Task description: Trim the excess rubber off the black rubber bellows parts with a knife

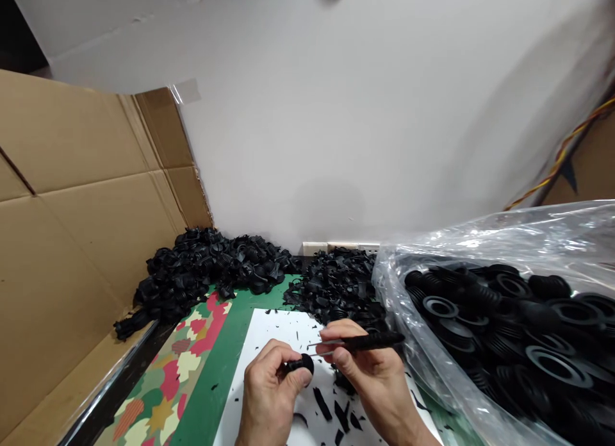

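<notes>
My left hand (272, 385) pinches a small round black rubber part (306, 364) between thumb and fingers, above a white sheet (262, 327). In my right hand (369, 375) is a pair of black tweezers (372, 341), its handle pointing right and its thin metal tips reaching left to the part. Whether the tips touch the rubber I cannot tell. Black rubber scraps (342, 415) lie scattered on the sheet below both hands.
At the right, a clear plastic bag (396, 286) holds many black ribbed rubber rings (557, 366). Piles of black rubber pieces (230, 260) and shredded scraps (336, 282) stand along the wall. A cardboard panel (86, 228) rises at the left, beside a camouflage-patterned strip (168, 382).
</notes>
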A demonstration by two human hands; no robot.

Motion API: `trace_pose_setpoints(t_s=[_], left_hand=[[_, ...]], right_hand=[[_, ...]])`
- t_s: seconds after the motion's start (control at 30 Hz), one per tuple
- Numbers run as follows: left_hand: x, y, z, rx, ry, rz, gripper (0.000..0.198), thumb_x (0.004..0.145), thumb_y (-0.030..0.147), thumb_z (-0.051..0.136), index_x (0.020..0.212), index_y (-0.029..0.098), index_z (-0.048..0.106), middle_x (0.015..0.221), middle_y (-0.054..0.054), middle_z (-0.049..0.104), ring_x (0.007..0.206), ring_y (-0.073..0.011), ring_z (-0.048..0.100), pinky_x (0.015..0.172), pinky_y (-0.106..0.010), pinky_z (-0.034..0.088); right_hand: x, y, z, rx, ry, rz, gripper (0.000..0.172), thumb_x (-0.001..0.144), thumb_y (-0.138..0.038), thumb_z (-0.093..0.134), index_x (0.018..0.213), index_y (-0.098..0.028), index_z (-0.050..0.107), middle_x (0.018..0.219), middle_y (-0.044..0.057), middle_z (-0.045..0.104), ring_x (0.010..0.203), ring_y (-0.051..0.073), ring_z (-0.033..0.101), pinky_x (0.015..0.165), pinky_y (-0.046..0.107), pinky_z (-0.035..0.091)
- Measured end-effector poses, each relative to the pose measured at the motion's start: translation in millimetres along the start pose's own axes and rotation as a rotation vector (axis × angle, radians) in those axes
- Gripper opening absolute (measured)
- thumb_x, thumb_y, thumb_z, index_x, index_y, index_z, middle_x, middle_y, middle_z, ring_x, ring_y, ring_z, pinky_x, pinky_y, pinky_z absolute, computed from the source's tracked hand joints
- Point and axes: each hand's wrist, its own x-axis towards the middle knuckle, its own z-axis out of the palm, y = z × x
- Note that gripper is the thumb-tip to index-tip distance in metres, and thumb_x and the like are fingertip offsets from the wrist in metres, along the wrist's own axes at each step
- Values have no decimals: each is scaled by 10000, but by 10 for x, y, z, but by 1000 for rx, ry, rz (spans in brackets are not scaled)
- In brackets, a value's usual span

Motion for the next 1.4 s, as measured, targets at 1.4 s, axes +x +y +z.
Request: trace_pose_setpoints(t_s=[1.4], left_hand=[[-27,23,66,-55,-11,-78,51,621,129,663,604,168,635,632,16,537,561,-125,446,520,-226,361]], right_hand=[[59,63,-81,-72,91,69,342,858,-517,504,823,-186,582,789,42,632,625,191,672,623,333,556]])
